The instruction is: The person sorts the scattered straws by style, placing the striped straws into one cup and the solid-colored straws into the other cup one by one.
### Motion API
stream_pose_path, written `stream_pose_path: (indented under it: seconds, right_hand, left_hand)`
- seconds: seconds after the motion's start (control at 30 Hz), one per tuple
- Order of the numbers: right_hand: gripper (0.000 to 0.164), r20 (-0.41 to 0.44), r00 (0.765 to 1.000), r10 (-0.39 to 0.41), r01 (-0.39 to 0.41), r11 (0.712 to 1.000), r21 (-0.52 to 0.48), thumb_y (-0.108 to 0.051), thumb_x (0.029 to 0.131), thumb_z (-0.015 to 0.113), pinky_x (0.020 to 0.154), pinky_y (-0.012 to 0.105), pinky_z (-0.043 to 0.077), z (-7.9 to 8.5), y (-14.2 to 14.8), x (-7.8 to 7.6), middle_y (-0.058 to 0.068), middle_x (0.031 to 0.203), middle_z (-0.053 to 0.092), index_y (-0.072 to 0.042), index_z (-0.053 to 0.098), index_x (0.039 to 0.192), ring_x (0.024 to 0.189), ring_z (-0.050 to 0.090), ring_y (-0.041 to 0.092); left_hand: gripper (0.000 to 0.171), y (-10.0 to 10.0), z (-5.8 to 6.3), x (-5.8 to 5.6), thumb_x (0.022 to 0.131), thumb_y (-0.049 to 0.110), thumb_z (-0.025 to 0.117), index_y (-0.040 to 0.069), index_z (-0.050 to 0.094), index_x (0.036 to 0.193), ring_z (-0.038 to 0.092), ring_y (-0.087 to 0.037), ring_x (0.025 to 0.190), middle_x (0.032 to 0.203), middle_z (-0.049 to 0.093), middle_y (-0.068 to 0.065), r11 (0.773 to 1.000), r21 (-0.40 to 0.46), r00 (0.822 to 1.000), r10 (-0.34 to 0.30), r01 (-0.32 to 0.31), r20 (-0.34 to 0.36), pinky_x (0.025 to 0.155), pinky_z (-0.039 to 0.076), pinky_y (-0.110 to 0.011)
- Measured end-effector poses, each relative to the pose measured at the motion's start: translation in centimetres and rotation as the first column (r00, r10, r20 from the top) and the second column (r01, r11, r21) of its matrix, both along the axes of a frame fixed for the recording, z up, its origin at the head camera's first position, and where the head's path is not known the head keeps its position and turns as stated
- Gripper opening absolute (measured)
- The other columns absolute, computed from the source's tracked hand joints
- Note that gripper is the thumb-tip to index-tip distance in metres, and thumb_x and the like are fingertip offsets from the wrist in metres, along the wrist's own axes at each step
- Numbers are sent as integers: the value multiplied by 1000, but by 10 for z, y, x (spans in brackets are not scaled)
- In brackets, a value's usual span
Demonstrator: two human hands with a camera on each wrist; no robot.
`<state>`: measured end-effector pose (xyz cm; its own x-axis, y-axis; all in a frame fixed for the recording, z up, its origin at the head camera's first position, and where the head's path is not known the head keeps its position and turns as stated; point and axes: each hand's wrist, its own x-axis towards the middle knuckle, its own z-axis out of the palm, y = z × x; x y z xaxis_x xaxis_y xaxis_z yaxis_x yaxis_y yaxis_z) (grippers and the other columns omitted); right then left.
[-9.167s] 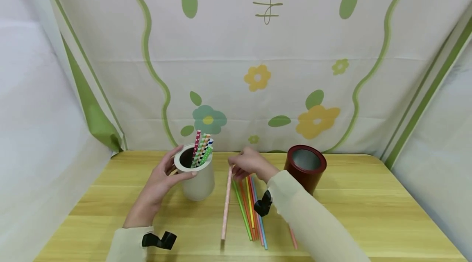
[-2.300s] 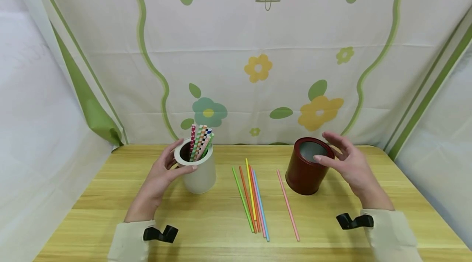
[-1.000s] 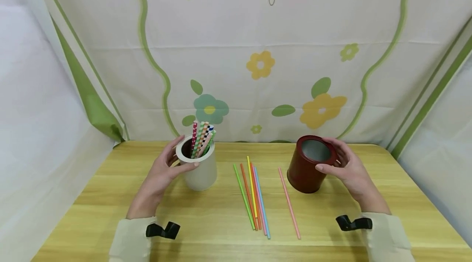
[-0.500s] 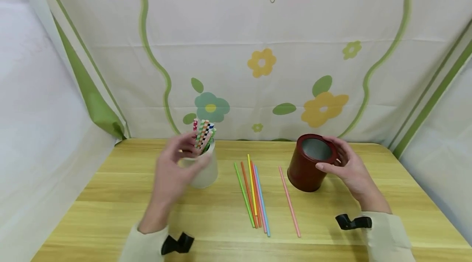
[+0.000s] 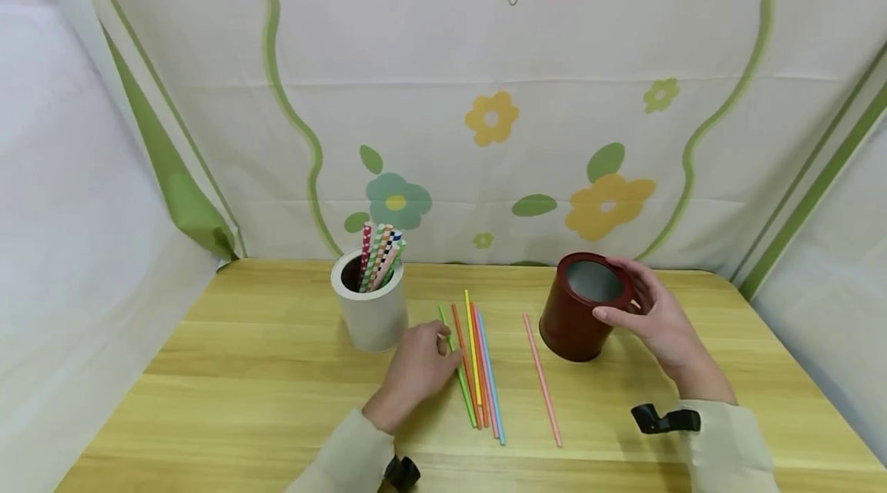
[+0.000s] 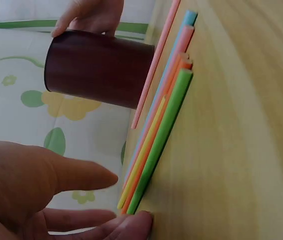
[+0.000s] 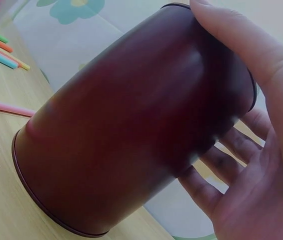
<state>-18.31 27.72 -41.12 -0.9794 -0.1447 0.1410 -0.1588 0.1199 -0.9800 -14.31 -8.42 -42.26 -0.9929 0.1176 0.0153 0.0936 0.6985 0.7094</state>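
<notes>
My left hand is low over the table, beside the green straw. In the left wrist view its thumb stands apart from the other fingers, and a fingertip is at the end of that straw. Several plain straws, among them a yellow straw and a blue straw, lie bunched to its right. Further right, my right hand holds the dark red canister near its rim, thumb in front and fingers around the far side. No straws show inside this canister.
A white canister stands on the left, with several patterned straws upright in it. One pink straw lies apart, near the red canister. Behind the wooden table hangs a flower-printed cloth.
Earlier my right hand held a pink patterned straw; it now holds the red canister, and that straw is in the white one. My left hand left the white canister and moved right to the straws.
</notes>
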Motion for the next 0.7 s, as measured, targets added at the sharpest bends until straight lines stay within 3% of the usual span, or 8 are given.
stream_pose_path:
  seconds: [0.07, 0.17, 0.27, 0.37, 0.47, 0.57, 0.7]
  right_hand:
    - [80, -4, 1000, 2, -2, 1000, 3, 1, 95, 78, 92, 12, 54, 0, 0, 1, -16, 150, 53, -19, 40, 163, 124, 59, -2]
    - [80, -11, 1000, 3, -3, 1000, 0, 2, 95, 78, 92, 12, 54, 0, 1, 1, -15, 150, 53, -18, 40, 163, 124, 59, -2]
    - [80, -18, 1000, 2, -2, 1000, 6, 2, 96, 78, 92, 12, 54, 0, 1, 0, -15, 151, 52, -18, 40, 164, 124, 59, -1]
    - [80, -20, 1000, 5, -5, 1000, 16, 1, 96, 78, 91, 13, 55, 0, 2, 0, -15, 151, 53, -19, 40, 164, 124, 59, 0]
    - [80, -18, 1000, 6, -6, 1000, 26, 1, 96, 78, 91, 13, 55, 0, 2, 0, -14, 150, 53, -19, 40, 164, 123, 60, 0]
    - [81, -22, 1000, -1, 2, 999, 41, 0, 96, 78, 91, 13, 55, 0, 3, 1, -15, 150, 53, -19, 40, 164, 123, 60, 0]
    - [81, -26, 1000, -2, 3, 999, 49, 0, 96, 79, 92, 13, 55, -1, 2, 1, -14, 151, 53, -19, 40, 165, 124, 60, -1]
  left_hand:
    - [31, 3, -2, -5, 93, 5, 76, -13, 69, 118, 48, -12, 59, 71, 60, -5, 1000, -20, 999, 16, -16, -28, 58, 44, -27]
    - [9, 6, -11, -17, 94, 1, 72, -5, 67, 92, 44, -12, 53, 63, 49, -1, 996, -79, 997, 39, -45, -73, 50, 40, -29]
    - [34, 9, -21, -33, 96, 4, 69, 9, 53, 67, 39, -12, 48, 57, 37, 3, 987, -146, 997, 60, -67, -47, 44, 34, -29]
    - [45, 15, -28, -48, 99, 10, 66, 15, 47, 59, 41, -13, 44, 52, 36, 4, 976, -201, 995, 93, -81, 48, 42, 34, -29]
    - [45, 20, -23, -55, 100, 11, 64, 15, 47, 58, 44, -14, 44, 52, 39, 3, 976, -202, 984, 107, -77, 140, 43, 36, -30]
    - [47, 24, -11, -57, 97, 5, 63, 15, 44, 55, 40, -15, 44, 51, 36, 2, 979, -190, 979, 110, -76, 171, 43, 35, -30]
    - [52, 28, 4, -54, 94, -3, 63, 14, 43, 49, 47, -14, 37, 44, 37, 3, 980, -180, 971, 121, -83, 206, 40, 39, -26]
